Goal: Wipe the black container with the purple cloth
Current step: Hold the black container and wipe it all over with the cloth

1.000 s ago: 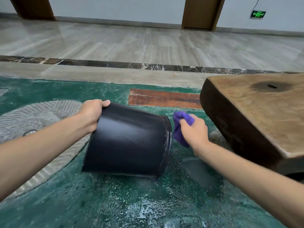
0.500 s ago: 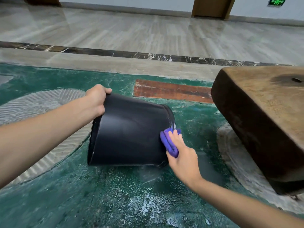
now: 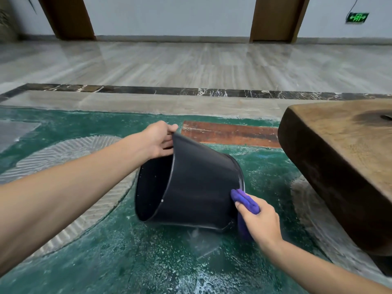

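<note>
Black container (image 3: 197, 187) between gripping hands, purple cloth (image 3: 246, 201).

Left hand (image 3: 160, 139): I have my bare arm stretched forward, fingers pinching a rim, thumb on top.
Right hand (image 3: 257, 217): my arm reaches in from lower right, fingers curled tight around cloth.

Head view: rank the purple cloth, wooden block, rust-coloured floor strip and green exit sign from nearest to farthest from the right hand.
1. Purple cloth: gripped in the right hand, against the black container.
2. Wooden block: just to its right.
3. Rust-coloured floor strip: ahead, beyond the container.
4. Green exit sign: on the far wall, upper right.
</note>
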{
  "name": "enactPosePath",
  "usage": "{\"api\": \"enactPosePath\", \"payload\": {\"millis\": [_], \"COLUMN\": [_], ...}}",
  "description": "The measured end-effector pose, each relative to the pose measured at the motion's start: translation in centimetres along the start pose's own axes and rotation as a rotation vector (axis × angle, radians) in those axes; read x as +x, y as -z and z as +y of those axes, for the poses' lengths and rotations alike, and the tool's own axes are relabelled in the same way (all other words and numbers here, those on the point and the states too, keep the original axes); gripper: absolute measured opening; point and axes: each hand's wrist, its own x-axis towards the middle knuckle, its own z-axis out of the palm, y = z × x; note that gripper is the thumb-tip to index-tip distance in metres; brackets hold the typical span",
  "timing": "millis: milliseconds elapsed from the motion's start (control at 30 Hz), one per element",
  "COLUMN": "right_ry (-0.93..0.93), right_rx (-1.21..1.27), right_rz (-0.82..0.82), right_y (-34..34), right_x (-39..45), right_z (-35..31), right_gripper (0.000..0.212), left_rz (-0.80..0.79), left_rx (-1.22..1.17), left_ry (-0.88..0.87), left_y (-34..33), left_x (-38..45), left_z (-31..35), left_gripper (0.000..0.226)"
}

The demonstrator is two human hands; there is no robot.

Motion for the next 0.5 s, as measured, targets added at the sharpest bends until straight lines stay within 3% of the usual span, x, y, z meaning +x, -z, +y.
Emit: {"api": "enactPosePath", "payload": {"millis": [333, 500], "right_ry": [-0.051, -0.138], "right_rx": [0.186, 0.269], "right_rz": [-0.101, -0.094], "right_y": [-0.5, -0.5], "right_x": [0.3, 0.4], "right_z": [2.0, 2.4], "right_gripper": [0.033, 0.023], "left_rz": [-0.185, -0.189], "left_rx": [0.363, 0.744], "left_ry": [-0.260, -0.357], "left_y": [2.5, 6.5], "left_x": [-6.5, -7.5], "left_z": [-3.7, -5.9], "left_gripper": [0.026, 0.019]}}
